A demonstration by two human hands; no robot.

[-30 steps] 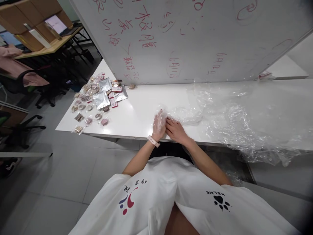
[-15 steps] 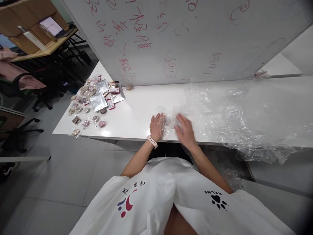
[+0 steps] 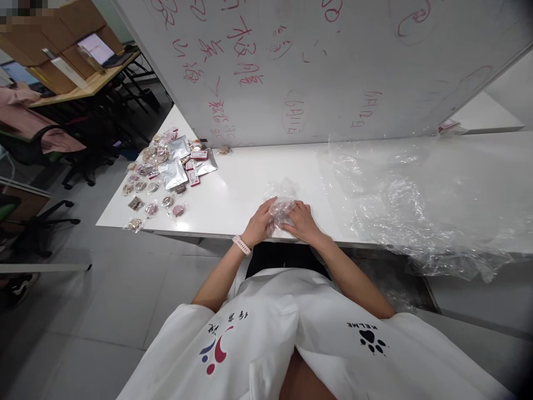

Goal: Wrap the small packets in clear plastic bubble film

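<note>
Close to the table's front edge, my left hand (image 3: 260, 223) presses on the left side of a crumpled bundle of clear plastic film (image 3: 282, 209). Its fingers are bent against the film, and a pale band circles the wrist. From the right, my right hand (image 3: 305, 223) curls its fingers round the same bundle, so both hands squeeze it between them. Whatever lies inside the film is too blurred to make out. Loose film spreads a little beyond the fingertips on the white table (image 3: 241, 186).
A large sheet of clear film (image 3: 400, 205) covers the table's right side and hangs over its front edge. Small wrapped packets (image 3: 152, 209), silver pouches (image 3: 172, 173) and red-and-white boxes (image 3: 194, 178) crowd the left end. A whiteboard (image 3: 312, 72) stands along the back.
My right hand has moved left onto the bundle, folding film over it. My left hand has shifted to the bundle's left side. The film is gathered more tightly, and the view has shifted slightly.
</note>
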